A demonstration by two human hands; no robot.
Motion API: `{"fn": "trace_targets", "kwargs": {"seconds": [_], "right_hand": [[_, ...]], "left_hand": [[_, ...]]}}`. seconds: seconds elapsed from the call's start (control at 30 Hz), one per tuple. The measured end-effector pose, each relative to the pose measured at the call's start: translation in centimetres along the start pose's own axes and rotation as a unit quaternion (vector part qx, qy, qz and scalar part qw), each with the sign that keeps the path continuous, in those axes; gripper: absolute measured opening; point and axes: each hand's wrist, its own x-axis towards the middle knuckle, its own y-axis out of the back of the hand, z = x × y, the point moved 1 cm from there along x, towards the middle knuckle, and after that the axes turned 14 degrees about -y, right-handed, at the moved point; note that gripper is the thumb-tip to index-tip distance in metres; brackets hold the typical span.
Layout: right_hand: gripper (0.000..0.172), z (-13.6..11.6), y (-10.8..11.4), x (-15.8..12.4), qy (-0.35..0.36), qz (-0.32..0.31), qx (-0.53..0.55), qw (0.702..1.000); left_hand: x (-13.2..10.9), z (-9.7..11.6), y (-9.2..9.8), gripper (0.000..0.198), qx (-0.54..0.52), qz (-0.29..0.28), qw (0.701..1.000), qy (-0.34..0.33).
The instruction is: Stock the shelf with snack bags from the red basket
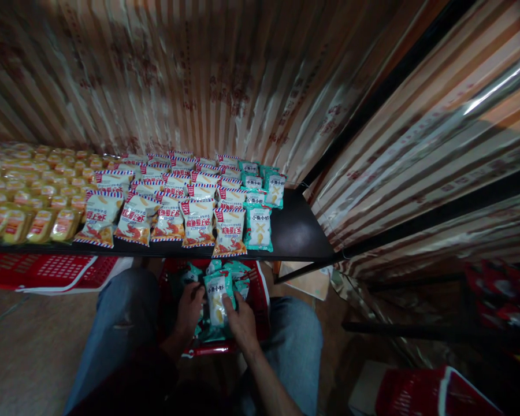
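Note:
Between my knees, a red shopping basket point(263, 289) holds several teal-and-white snack bags point(236, 267). One such snack bag point(217, 296) is tilted up above the others, its printed front towards me. My right hand point(241, 320) grips its right edge, thumb on the front. At its left side is my left hand point(189, 312), fingers curled in close to the bag's edge; what they hold is hidden. On the black shelf point(301, 225) ahead, matching teal bags point(259, 228) stand at the right end of rows of white-and-orange snack bags point(198, 222).
Yellow packaged cakes point(41, 222) fill the shelf's left side. Another red basket point(39, 271) sits below it at left. A black metal frame post point(372, 110) and striped plastic sheeting point(225, 75) stand behind. At lower right are a red basket point(416, 393) and red packages point(502, 294).

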Motion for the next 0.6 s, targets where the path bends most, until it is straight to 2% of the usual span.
{"fn": "trace_targets", "kwargs": {"seconds": [0.1, 0.17, 0.33, 0.6], "right_hand": [[0.044, -0.4, 0.4, -0.3, 0.021, 0.051, -0.066, 0.996], [0.045, -0.8, 0.4, -0.7, 0.055, 0.06, -0.095, 0.992], [0.041, -1.5, 0.3, -1.6, 0.146, 0.01, -0.088, 0.985], [0.032, -1.0, -0.5, -1.0, 0.177, -0.027, -0.008, 0.984]], "left_hand": [[-0.5, 0.3, 0.0, 0.033, 0.006, -0.034, 0.999, -0.022], [-1.1, 0.4, -0.1, 0.034, 0.005, -0.063, 0.998, -0.019], [-2.1, 0.1, 0.1, 0.052, -0.008, -0.067, 0.998, 0.017], [-1.6, -0.8, 0.2, 0.059, -0.076, -0.053, 0.992, 0.083]]}}
